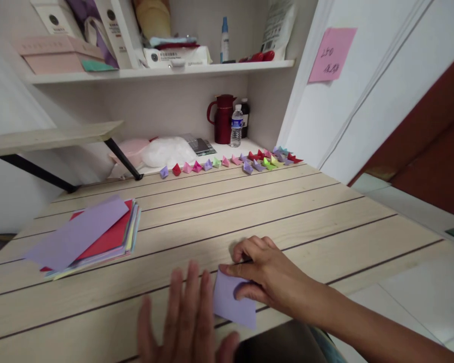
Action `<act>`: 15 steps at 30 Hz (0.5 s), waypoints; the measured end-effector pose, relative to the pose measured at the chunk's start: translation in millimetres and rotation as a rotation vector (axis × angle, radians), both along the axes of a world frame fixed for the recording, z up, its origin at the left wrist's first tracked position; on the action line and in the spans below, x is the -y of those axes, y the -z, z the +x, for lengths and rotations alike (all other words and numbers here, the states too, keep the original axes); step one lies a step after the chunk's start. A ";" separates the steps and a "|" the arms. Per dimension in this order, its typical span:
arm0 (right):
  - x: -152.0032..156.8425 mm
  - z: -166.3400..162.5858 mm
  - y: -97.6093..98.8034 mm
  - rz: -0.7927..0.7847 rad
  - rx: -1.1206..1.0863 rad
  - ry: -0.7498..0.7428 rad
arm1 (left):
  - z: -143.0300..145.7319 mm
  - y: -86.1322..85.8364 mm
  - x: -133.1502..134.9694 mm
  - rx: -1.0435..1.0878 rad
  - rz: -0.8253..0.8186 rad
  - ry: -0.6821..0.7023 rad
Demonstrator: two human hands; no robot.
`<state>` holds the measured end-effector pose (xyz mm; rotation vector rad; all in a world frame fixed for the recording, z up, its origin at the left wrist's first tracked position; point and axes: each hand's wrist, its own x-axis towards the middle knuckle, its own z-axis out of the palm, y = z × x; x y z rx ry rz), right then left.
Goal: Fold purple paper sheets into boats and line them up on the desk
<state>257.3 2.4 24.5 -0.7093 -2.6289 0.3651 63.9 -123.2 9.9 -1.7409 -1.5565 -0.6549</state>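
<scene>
A small folded lilac paper (232, 304) lies on the wooden table (249, 212) near its front edge. My right hand (267, 275) rests on the paper's top edge, with thumb and fingers curled and pinching it. My left hand (185, 322) hovers flat just left of the paper, fingers stretched and slightly spread, holding nothing. A stack of coloured paper sheets (93, 234), with a lilac strip on top of red, lies at the table's left.
A row of several small folded paper boats (230, 162) runs along the table's far edge. Behind stand a dark red jug (222, 118), a water bottle (236, 126) and a white bag (168, 151). A pink note (331, 54) sticks on the door at right.
</scene>
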 end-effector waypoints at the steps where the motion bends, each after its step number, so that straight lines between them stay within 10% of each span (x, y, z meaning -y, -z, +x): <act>1: 0.9 -0.6 -0.8 0.008 0.004 0.001 | 7.6 6.7 -4.0 -0.018 -0.033 0.050; 7: -7.5 7.0 -5.3 -0.018 0.014 -0.051 | 12.0 45.5 -9.0 -0.053 -0.336 0.123; 15: 13.7 32.1 -24.8 0.075 -0.021 0.108 | 8.4 38.0 -6.8 -0.167 -0.363 0.119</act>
